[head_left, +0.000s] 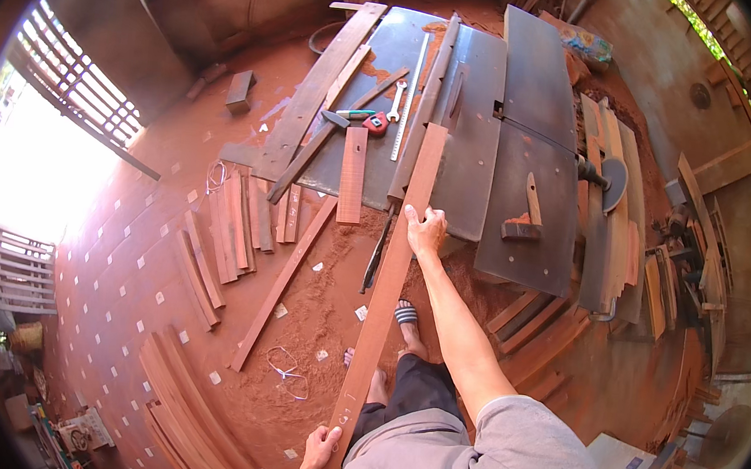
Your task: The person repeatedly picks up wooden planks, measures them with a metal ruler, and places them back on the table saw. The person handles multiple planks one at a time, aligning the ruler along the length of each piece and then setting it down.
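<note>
A long reddish-brown wooden board (385,293) runs from beside my body up onto the metal saw table (469,140). My left hand (318,447) is closed round its near end, where chalk-like marks show. Farther up, my right hand (426,230) grips the board's right edge, thumb on top. The board's far end lies along a long dark fence bar (426,109). To the left on the table are a short wood piece (353,174), a red tape measure (375,125), a wrench (397,101), a hammer (335,119) and a white ruler (412,95).
Wooden strips (234,222) lie on the sawdust-covered floor at left, with a stack of long boards (191,406) nearer me. A brush (523,228) rests on the table's right part. Beyond it sits a round disc (614,186) on a shaft. More planks lean at right.
</note>
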